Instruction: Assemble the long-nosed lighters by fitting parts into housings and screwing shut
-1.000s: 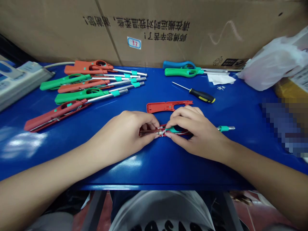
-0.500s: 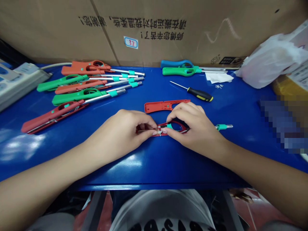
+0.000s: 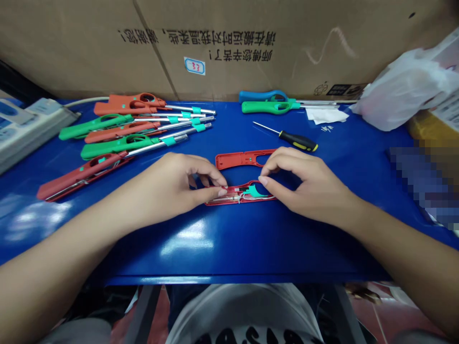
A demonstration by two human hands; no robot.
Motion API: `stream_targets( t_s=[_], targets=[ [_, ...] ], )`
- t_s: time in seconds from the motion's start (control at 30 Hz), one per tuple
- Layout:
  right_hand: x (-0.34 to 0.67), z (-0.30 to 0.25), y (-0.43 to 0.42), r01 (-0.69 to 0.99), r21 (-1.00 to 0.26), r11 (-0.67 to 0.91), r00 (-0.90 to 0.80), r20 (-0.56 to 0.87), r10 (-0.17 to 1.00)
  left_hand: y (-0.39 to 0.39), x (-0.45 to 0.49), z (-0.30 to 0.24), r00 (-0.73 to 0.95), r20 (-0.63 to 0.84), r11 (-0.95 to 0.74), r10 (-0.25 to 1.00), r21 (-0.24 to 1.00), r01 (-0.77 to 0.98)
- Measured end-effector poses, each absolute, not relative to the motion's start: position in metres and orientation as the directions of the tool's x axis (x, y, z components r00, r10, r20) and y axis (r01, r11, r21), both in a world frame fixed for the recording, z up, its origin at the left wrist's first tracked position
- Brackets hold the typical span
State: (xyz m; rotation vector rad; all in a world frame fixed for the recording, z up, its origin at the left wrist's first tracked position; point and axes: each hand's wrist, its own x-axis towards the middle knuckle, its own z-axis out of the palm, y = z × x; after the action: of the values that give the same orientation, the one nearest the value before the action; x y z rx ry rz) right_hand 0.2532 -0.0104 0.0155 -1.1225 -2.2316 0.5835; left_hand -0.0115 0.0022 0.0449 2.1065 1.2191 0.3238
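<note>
An opened red lighter half-shell lies at the table's middle, showing a clear tube, white wires and a green trigger inside. At its left end, my left hand has thumb and fingertips closed on the shell. My right hand pinches thumb and forefinger together at the upper rim near the trigger; whatever is between them is hidden. The lighter's right end is behind this hand. Just beyond lies the matching red shell cover, partly covered by my right fingers.
Several long lighters lie at the left beside a power strip. A screwdriver, small screws, green lighter and blue lighter lie behind. A cardboard box and plastic bag border the back.
My hands have moved apart, left hand leftward and right hand rightward, uncovering the clear tube, wires and green trigger. The metal tube end at the right is now hidden.
</note>
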Motion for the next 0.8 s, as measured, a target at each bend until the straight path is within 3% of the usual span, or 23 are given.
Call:
stream_targets(
  t_s=[0.23, 0.53, 0.67, 0.8],
  targets=[
    [0.282, 0.029, 0.006, 0.544, -0.606, 0.581, -0.678, 0.090, 0.729, 0.022, -0.024, 0.044, 0.562, -0.229, -0.289, 0.795, 0.672, 0.682],
    [0.289, 0.028, 0.011, 0.600, -0.627, 0.497, -0.660, -0.036, 0.751, 0.017, -0.018, 0.037, 0.621, -0.190, -0.336, 0.761, 0.703, 0.627],
    [0.287, 0.025, 0.011, 0.579, -0.650, 0.492, -0.671, -0.037, 0.741, 0.007, -0.010, 0.033, 0.641, 0.006, -0.490, 0.768, 0.650, 0.581],
    [0.284, 0.023, 0.011, 0.585, -0.658, 0.475, -0.656, -0.039, 0.754, -0.003, -0.004, 0.026, 0.755, 0.234, -0.757, 0.613, 0.447, 0.476]
  ],
)
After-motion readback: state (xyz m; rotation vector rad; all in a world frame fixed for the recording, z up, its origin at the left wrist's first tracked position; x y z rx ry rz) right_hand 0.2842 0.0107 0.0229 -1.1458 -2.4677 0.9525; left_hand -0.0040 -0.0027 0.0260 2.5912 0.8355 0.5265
